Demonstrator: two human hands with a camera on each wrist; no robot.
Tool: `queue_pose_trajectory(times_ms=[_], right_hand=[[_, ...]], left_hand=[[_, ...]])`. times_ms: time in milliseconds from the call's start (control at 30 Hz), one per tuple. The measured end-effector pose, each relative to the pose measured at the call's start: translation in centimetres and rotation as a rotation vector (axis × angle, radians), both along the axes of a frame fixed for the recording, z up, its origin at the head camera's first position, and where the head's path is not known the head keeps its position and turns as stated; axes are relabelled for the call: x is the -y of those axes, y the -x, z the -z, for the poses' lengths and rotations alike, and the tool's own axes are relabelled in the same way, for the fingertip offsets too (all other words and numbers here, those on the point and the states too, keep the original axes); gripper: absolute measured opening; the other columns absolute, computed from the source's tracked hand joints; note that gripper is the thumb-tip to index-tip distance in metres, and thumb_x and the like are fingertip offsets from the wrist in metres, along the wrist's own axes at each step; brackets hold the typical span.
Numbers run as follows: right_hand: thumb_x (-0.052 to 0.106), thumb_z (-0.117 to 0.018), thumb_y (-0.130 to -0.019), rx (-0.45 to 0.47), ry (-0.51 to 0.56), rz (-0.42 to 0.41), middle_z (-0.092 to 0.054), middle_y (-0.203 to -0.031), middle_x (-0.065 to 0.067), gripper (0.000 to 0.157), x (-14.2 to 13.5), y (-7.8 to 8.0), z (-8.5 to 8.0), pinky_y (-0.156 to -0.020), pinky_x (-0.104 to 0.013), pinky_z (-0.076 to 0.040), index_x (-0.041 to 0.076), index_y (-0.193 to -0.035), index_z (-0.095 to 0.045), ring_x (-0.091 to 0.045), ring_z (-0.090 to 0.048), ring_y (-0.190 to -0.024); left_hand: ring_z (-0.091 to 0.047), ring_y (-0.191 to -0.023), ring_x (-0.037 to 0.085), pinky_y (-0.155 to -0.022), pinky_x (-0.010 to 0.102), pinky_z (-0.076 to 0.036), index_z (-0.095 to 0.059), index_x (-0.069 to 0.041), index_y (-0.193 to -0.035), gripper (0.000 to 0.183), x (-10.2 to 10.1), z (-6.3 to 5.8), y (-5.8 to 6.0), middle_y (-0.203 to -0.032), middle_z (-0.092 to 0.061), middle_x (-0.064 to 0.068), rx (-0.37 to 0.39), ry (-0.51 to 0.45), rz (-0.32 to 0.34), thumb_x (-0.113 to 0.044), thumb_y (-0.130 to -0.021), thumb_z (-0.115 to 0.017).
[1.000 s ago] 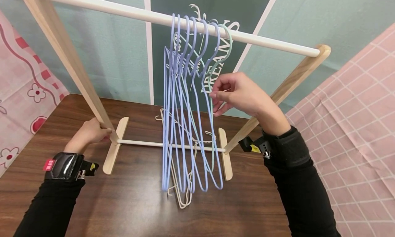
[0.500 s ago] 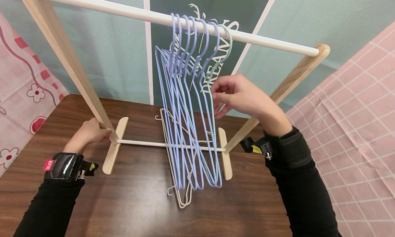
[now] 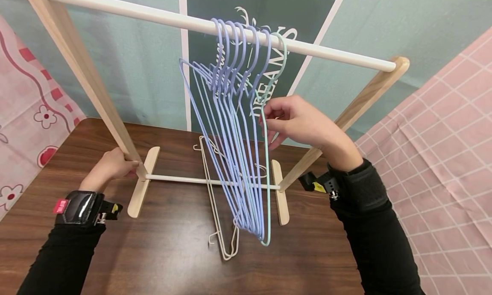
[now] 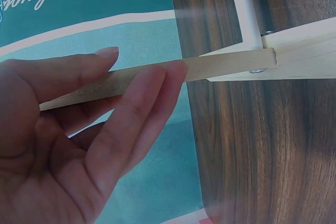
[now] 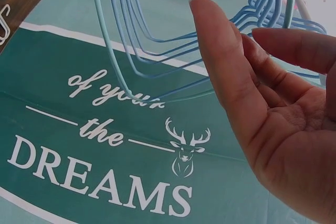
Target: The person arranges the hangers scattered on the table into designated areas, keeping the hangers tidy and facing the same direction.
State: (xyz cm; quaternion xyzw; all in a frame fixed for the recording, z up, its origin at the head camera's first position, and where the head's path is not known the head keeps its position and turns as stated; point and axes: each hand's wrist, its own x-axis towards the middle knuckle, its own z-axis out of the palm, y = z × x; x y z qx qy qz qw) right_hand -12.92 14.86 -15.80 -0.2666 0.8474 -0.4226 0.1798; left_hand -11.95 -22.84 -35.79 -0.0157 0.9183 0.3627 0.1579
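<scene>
My left hand (image 3: 115, 163) grips the lower part of the left wooden post (image 3: 89, 79) of a hanging rack; in the left wrist view the thumb and fingers lie on either side of that post (image 4: 226, 65). Several blue hangers (image 3: 247, 224) hang from the rack's white top rod (image 3: 153, 11). At their right end hangs a mint-green hanger (image 3: 268, 184). My right hand (image 3: 297, 121) is right beside the mint hanger, fingers loosely bent. In the right wrist view, a gap shows between thumb and fingertips; the mint hanger (image 5: 107, 40) passes behind the fingers.
Pale wire hangers (image 3: 214, 209) lie on the dark wood table (image 3: 161, 252) under the rack. A thin white lower bar (image 3: 180, 179) joins the two wooden feet (image 3: 279, 192). Behind hangs a green cloth (image 3: 307, 13) with white lettering.
The hangers have swung: their far ends moved left and their near ends gathered to the right, the mint one now standing apart at the front. Both hands have barely moved.
</scene>
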Motion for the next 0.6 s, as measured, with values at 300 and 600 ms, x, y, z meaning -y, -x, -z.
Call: queue_pose_trajectory(times_ms=[300, 600], right_hand=[[-0.005, -0.044, -0.089, 0.009, 0.007, -0.006, -0.057, -0.074, -0.023, 0.008, 0.05, 0.02, 0.0, -0.059, -0.04, -0.054, -0.011, -0.089, -0.05, -0.028, -0.064, -0.064], [-0.004, -0.045, -0.089, 0.015, 0.005, -0.002, -0.056, -0.074, -0.024, 0.008, -0.12, 0.14, 0.18, -0.06, -0.04, -0.054, -0.008, -0.088, -0.051, -0.03, -0.064, -0.063]], left_hand=[[-0.065, -0.062, 0.02, -0.058, 0.034, -0.051, -0.047, 0.026, -0.104, 0.041, 0.06, 0.17, 0.06, -0.07, -0.064, 0.018, 0.002, 0.001, 0.0, -0.012, -0.09, -0.053], [-0.065, -0.062, 0.019, -0.058, 0.034, -0.052, -0.045, 0.026, -0.106, 0.041, 0.1, -0.01, 0.04, -0.075, -0.064, 0.023, 0.018, -0.004, 0.009, -0.011, -0.091, -0.051]])
